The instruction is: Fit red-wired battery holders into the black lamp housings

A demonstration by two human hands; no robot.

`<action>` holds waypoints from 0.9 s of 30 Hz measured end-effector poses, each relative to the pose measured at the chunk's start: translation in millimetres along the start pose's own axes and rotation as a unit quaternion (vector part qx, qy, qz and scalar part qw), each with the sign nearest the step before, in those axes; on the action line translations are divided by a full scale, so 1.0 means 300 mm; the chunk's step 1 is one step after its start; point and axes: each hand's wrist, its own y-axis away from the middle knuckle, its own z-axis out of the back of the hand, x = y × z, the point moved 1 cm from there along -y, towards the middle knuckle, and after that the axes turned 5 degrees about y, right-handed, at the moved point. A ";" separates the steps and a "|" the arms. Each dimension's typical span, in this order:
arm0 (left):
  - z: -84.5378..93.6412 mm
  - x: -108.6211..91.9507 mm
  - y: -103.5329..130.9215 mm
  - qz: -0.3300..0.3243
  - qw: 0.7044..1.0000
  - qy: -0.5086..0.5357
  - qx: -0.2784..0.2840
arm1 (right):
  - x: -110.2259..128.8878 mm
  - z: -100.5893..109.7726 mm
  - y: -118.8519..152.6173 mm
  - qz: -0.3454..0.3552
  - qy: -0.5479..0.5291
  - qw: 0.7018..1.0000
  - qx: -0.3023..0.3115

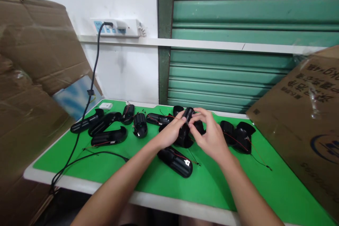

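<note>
My left hand (172,130) is closed around a black plastic housing (188,113), its thumb along the side, raised over the middle of the table. From the other side, the thumb and fingers of my right hand (210,134) come together at the same housing; what they pinch is too small to make out. A thin red wire runs by my left hand. Under the hands lie more black shells (184,141), partly hidden. Nearer to me rests a long rounded black shell (174,162) with red and black wires and a silvery spot.
Several black shells (108,137) with wires lie at left, others (242,139) at right, on the green tabletop (148,176). A black cable (96,63) drops from the wall power strip (116,27) across the left side. Cardboard boxes (299,113) flank the table.
</note>
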 end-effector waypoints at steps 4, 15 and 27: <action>-0.011 -0.014 0.004 -0.013 1.000 0.010 0.002 | 0.004 -0.004 0.005 0.018 0.026 0.999 -0.029; -0.010 -0.009 -0.002 -0.009 1.000 -0.004 -0.010 | 0.001 -0.021 0.011 0.053 0.096 0.991 -0.074; -0.006 -0.007 -0.003 -0.036 0.999 -0.016 -0.012 | 0.027 -0.028 0.006 0.152 0.192 0.963 -0.113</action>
